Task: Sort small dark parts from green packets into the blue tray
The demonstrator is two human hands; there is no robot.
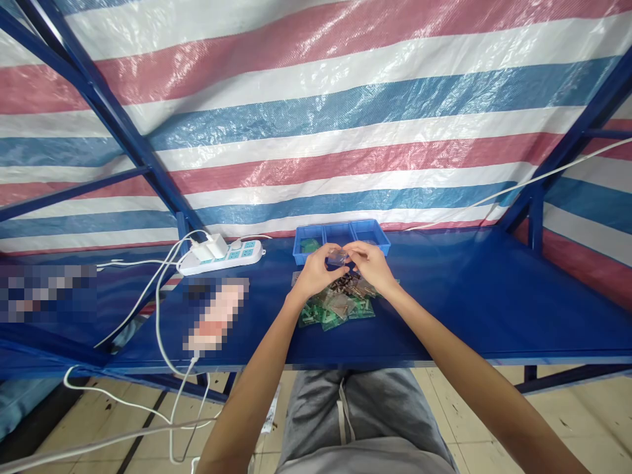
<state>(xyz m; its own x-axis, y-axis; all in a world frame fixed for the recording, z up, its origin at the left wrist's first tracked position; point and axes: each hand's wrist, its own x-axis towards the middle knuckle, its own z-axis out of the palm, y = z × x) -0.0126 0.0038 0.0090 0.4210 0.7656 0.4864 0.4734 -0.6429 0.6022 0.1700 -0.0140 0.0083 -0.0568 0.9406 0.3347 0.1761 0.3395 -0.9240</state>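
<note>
Between my two hands is a small clear plastic bag [338, 257], just in front of the blue divided tray [379, 251]. The fingers of my left hand [318, 268] pinch its left side. On the other side, the fingertips of my right hand [370, 263] grip its right edge. What the bag contains is too small to make out. Below my hands lies a pile of small dark and metal parts [348, 284], too tiny to name. Several clear bags with green pieces [336, 317] are heaped at the near side of that pile.
The tray has three compartments, with green pieces [309, 245] in the left one. A white power strip [222, 259] with plugged-in chargers stands at the back left. White cables [158, 296] trail over the table's left side. Blue metal posts [537, 214] frame the blue tabletop [494, 296].
</note>
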